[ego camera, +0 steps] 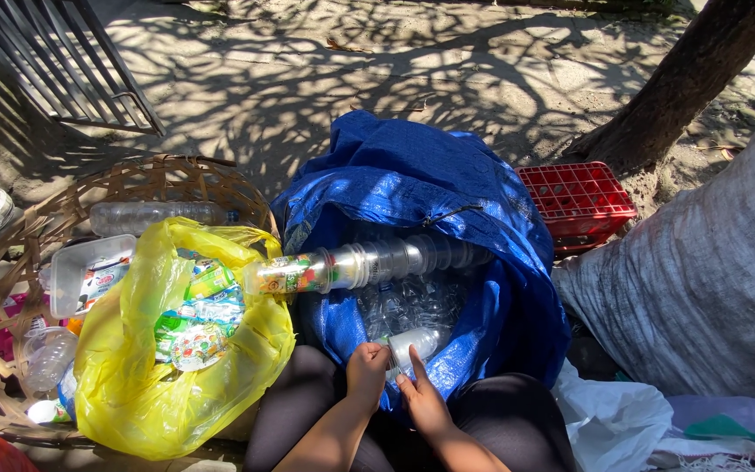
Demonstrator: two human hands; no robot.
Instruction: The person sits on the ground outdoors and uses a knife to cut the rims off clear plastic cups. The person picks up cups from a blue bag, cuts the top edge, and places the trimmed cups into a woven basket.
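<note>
My left hand (365, 371) and my right hand (423, 399) both grip a clear plastic cup (412, 345) at the near edge of a big blue woven sack (421, 188). The sack stands open between my knees and holds several clear plastic cups and bottles. A long stack of nested plastic cups (369, 265) lies across the sack's mouth, its left end with a green and orange label. Left of the sack, a yellow plastic bag (146, 385) holds several crumpled labelled cups (196, 319).
A woven basket (146, 179) at the left carries the yellow bag, a clear bottle (155, 216) and a plastic tub (89, 273). A red crate (577, 201) sits behind the sack. A grey sack (709, 271) fills the right, a tree trunk (683, 83) rises behind, a metal gate (54, 61) stands far left.
</note>
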